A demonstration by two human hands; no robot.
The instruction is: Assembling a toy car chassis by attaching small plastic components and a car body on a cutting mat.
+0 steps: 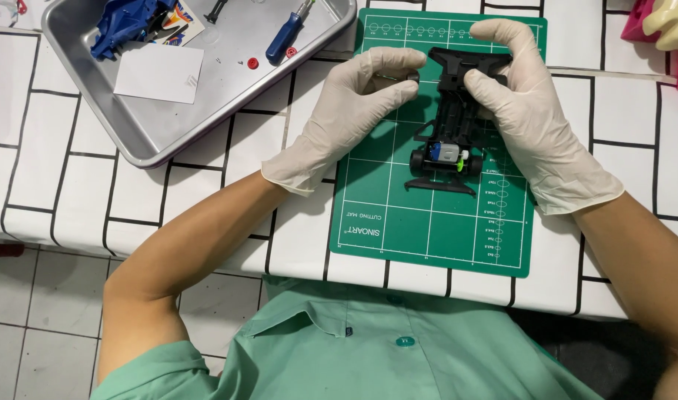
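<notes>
Two gloved hands work on a black toy car chassis point(453, 122) that lies on a green cutting mat point(398, 222), toward the mat's far edge. The chassis runs lengthwise away from the person, with a small silver and blue motor point(444, 152) showing at its near end between two black wheels, next to a bright green piece.

The right hand point(528, 111) is closed around the far right part of the chassis, thumb and fingers pressing on its top and side. The left hand point(350, 111) is pinched shut on a small black wheel point(412, 75) on a thin axle, held just beside the chassis's far left corner; whether the wheel touches the frame cannot be told.

The mat rests on a table covered by a white cloth with a black brick pattern point(79, 178), near the table's front edge and right of its middle. At the far left corner of the table sits a metal tray point(142, 141). In it lie a white card point(159, 72), a blue-handled screwdriver point(288, 33), a blue car body shell point(124, 22) and a few small red round parts point(252, 63). At the far right corner, pink and cream objects point(668, 30) are cut off by the frame edge.
</notes>
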